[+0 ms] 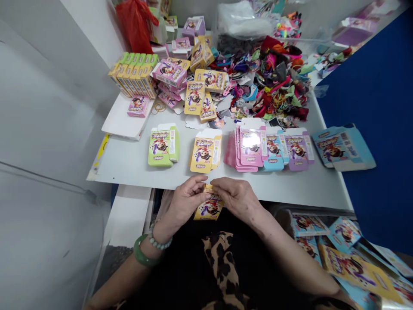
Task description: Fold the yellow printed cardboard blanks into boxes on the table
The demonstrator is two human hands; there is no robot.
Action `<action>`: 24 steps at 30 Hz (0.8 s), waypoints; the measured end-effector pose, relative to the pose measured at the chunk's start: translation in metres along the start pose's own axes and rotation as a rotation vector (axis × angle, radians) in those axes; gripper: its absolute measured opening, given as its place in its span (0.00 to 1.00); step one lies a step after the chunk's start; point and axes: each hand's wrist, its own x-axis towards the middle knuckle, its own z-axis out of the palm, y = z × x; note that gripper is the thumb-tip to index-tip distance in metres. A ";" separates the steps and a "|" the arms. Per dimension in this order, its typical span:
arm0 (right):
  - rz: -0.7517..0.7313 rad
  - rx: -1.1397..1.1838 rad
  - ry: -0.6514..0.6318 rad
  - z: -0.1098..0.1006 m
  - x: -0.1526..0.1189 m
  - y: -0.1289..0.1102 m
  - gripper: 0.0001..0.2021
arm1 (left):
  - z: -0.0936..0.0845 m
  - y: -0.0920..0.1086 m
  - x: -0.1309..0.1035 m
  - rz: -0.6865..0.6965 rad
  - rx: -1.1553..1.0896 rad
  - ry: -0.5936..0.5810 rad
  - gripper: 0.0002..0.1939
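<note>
Pale and cluttered, the table (pixel 125 161) is stretching out before me between a grey wall (pixel 35 107) and a deep blue surface (pixel 380 90). Flat cartons are lying along its near side: green (pixel 159 148), yellow (pixel 200 157), pink (pixel 251 150), blue (pixel 274 150) and purple (pixel 297 153). Behind them, a colourful heap of small accessories (pixel 274 84) is spreading beside loose, made-up boxes (pixel 194 97).

Just off the near edge, low in front of my body, I am holding a small yellow carton (pixel 209 209), its printed face turned up. I am working, as I judge it, at the far end, where the flaps are; closing or opening that end, I can't say which. Handling it is calling for light, matched pressure, so the thin card isn't creasing or twisting.

My left hand (pixel 187 202) is pinching one side, thumb lying over the front near the top; my right hand (pixel 240 200) is pinching the opposite upper corner, fingers drawn close together. Both forearms are angling inward, the hands nearly meeting over the carton. On my left wrist a green bangle (pixel 140 252) and a beaded bracelet (pixel 160 243) are resting.
</note>
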 end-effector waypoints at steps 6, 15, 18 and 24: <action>-0.098 -0.180 -0.110 -0.005 -0.015 -0.010 0.11 | -0.001 0.000 0.000 0.017 0.030 -0.027 0.25; 0.203 0.487 0.066 0.004 -0.015 0.000 0.12 | 0.003 0.008 0.000 0.019 0.108 -0.056 0.24; 0.329 0.778 0.108 0.005 -0.009 0.000 0.12 | 0.004 0.010 -0.001 0.029 0.141 -0.057 0.24; 0.398 0.672 0.067 0.004 -0.007 -0.005 0.09 | 0.003 0.009 -0.001 0.033 0.179 -0.029 0.24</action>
